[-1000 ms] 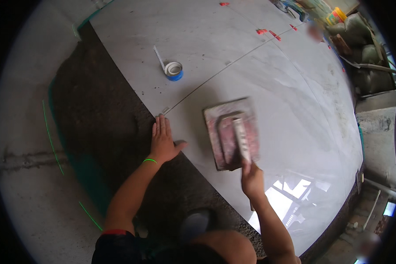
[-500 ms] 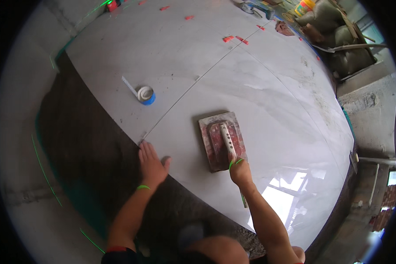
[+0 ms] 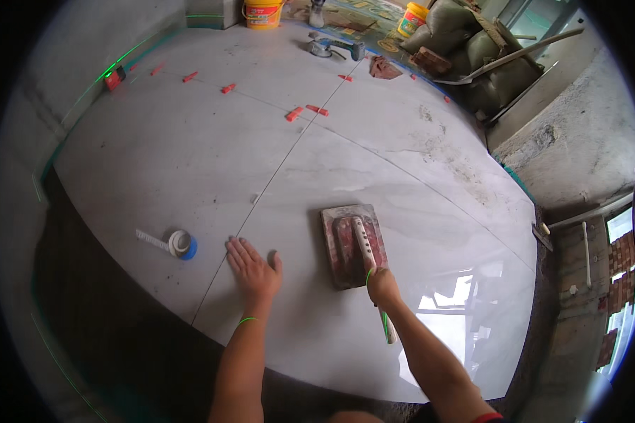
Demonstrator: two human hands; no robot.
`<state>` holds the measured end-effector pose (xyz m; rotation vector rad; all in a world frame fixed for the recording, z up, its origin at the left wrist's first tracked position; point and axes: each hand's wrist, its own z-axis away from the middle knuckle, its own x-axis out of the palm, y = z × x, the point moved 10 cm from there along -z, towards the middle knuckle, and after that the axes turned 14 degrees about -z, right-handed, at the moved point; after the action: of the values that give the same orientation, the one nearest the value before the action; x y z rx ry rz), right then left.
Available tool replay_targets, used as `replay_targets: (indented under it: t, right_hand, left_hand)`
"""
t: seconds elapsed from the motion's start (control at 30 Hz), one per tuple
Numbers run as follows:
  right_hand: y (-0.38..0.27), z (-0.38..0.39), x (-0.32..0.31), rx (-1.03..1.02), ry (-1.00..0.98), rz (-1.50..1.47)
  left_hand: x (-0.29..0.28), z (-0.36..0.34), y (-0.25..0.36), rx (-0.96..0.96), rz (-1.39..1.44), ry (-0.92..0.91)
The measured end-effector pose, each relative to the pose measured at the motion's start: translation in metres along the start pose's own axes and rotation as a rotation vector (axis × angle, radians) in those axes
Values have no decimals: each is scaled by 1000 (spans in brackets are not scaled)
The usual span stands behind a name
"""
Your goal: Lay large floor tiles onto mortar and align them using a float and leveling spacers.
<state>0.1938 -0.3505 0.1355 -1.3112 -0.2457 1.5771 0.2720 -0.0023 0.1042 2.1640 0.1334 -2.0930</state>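
Note:
My left hand (image 3: 254, 271) lies spread on the glossy grey floor tile (image 3: 296, 352), just right of a straight seam. My right hand (image 3: 381, 285) is closed round the long pale handle of a square, red-and-grey flat tapping tool (image 3: 350, 243), which rests on the tile to the right of my left hand. At the left sits a white-and-blue roll (image 3: 183, 244) with a pale strip trailing from it. Red levelling wedges (image 3: 295, 113) stand along the seams farther away.
A red laser device (image 3: 114, 79) sits by the left wall. At the back are a handheld tool (image 3: 335, 49), yellow buckets (image 3: 262, 13), stacked sacks (image 3: 444, 28) and long poles. Dark mortar bed (image 3: 106, 268) borders the tiles at the left; a rough wall (image 3: 571, 155) is at the right.
The view has tilted up, showing more of the far floor. My left hand has moved forward from the tile's edge onto its surface along the seam; the tapping tool is still in my right hand.

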Motion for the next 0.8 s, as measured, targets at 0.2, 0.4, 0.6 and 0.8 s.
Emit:
replay_targets:
  t: [0.2,0.4,0.6,0.8]
  right_hand:
    - [-47,-45,-11,-180,-29,-55]
    - [-10,-83,17,-347,18,185]
    - [-23,-87,23,-104,-10,188]
    - [-51,-79,11,35,-189,306]
  left_hand:
    - [0,-5,-28,-2,-44,37]
    - [-3,-10,-13,-13,-24,55]
    - [2,-12,-24,-87,1,-3]
    - [2,-27,-30,-281,-39,-24]
